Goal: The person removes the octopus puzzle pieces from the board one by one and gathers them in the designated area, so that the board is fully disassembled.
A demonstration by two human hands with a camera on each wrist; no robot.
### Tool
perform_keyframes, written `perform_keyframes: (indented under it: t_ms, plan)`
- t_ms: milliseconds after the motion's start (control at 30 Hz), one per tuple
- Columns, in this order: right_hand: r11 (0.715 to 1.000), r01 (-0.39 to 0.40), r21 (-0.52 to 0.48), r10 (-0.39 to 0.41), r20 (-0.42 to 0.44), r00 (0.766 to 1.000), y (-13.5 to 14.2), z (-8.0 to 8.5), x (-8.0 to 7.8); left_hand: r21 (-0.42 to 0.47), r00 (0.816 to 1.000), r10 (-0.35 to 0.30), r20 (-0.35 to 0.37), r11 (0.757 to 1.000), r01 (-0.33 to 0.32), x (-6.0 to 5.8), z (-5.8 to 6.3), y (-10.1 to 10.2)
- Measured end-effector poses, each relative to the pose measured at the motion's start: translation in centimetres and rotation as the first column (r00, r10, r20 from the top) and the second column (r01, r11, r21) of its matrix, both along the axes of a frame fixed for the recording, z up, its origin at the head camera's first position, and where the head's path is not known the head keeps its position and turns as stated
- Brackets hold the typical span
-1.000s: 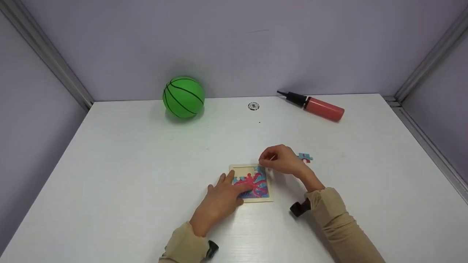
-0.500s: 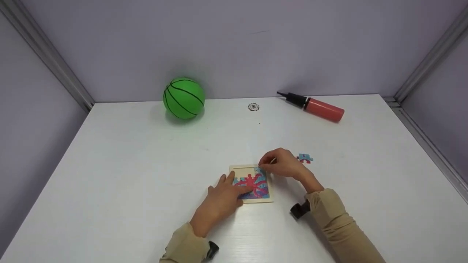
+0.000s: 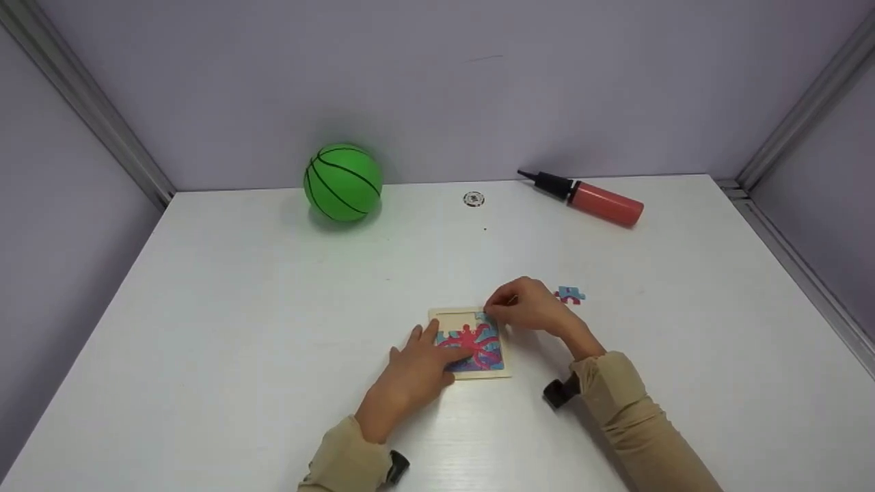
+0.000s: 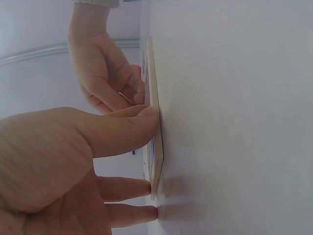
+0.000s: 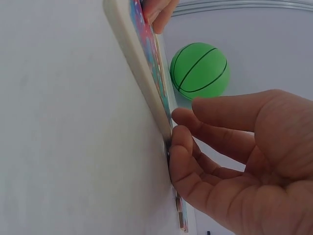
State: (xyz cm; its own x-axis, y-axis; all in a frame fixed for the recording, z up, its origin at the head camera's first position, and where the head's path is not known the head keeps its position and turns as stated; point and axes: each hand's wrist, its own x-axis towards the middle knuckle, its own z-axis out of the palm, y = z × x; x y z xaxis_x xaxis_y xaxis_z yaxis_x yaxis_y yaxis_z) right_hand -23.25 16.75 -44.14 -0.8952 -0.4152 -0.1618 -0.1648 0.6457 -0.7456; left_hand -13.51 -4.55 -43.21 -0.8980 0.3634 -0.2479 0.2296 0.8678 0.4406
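In the head view, a small wooden jigsaw tray lies on the table, holding a pink octopus picture on blue. Its upper left part shows bare wood. My left hand rests on the tray from the left with fingers spread; in the left wrist view the thumb lies at the near edge. At the upper right corner, my right hand has curled fingers pinching at a blue puzzle piece, partly hidden under the fingertips. Loose blue-and-red puzzle pieces lie just beyond the right hand.
A green ball with black lines stands at the back left of the white table. Toward the back right lies a red and black hand pump. A round black-and-white disc lies between them, before the back wall.
My right hand has lowered slightly at the tray's upper right corner, with its fingertips staying there. The left hand and the tray hold their places.
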Motion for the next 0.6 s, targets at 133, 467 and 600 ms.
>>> perform_keyframes:
  t_ms: [133,467,600]
  plan:
    - [1.0,0.014,0.014,-0.014,-0.002,1.0,-0.03,-0.02,-0.07,0.008,1.0,0.005,0.01,1.0,-0.005,-0.02,0.06,-0.04]
    - [0.998,-0.038,0.046,0.04,-0.043,0.998,-0.14,0.34,0.24,0.017,1.0,0.0,0.01,1.0,0.0,-0.02,0.03,-0.04]
    - [0.996,-0.063,0.061,0.066,-0.057,0.996,-0.18,0.51,0.34,0.011,1.0,-0.012,0.0,1.0,0.012,0.08,0.01,-0.07]
